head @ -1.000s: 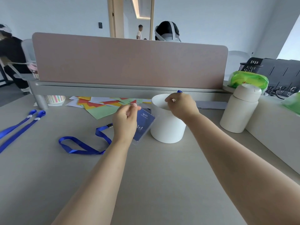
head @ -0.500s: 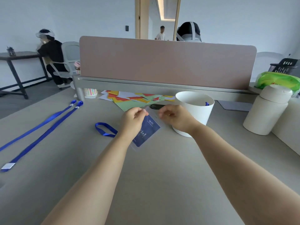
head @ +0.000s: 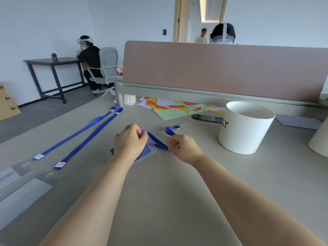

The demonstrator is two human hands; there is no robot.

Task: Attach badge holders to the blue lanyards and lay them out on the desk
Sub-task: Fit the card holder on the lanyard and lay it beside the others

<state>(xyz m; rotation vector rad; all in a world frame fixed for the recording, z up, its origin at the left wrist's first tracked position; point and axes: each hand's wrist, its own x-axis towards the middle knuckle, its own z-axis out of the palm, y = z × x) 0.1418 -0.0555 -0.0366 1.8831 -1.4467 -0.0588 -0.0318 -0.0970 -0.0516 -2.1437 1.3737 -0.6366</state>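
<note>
My left hand [head: 130, 141] pinches the top of a clear badge holder [head: 145, 151] with a dark blue card inside, low over the desk. A blue lanyard [head: 158, 140] runs from that pinch to my right hand [head: 182, 146], which grips the strap. The strap's black clip end [head: 177, 127] lies on the desk just beyond. Two other blue lanyards [head: 85, 132] lie stretched out side by side on the left, with clear badge holders [head: 16, 176] at their near ends.
A white tub [head: 245, 128] stands right of my hands, a cream bottle [head: 319, 139] at the frame's right edge. Coloured paper sheets [head: 177, 109] and a striped cup [head: 129, 99] lie under the pink divider [head: 221, 68]. People sit beyond.
The view has swung left. My right hand left the white tub and now grips the lanyard strap. My left hand lowered the badge holder toward the desk.
</note>
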